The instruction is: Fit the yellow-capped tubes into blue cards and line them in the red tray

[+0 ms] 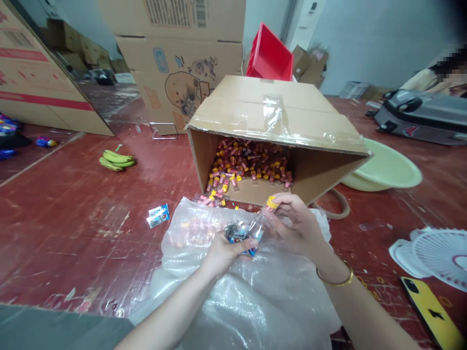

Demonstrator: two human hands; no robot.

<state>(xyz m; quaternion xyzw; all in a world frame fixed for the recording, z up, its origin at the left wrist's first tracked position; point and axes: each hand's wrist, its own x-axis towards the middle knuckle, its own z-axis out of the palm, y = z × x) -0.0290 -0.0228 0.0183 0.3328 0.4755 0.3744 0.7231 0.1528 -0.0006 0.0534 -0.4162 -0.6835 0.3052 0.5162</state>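
Note:
My right hand (297,227) grips a small clear tube with a yellow cap (272,202), the cap pointing up toward the box. My left hand (223,251) pinches a small blue and white packet (241,236) at the tube's lower end. Both hands hover over a crumpled clear plastic bag (237,296) on the red floor. Just beyond them a cardboard box (270,114) lies on its side, open toward me, with several yellow-capped pink tubes (248,165) piled inside and spilling out.
A loose blue packet (158,215) lies on the floor at left, bananas (116,160) farther back. A pale green basin (386,170), a white fan (438,255) and a yellow phone (432,311) sit at right. Big cartons (182,63) and a red bin (270,53) stand behind. Another person (438,78) sits far right.

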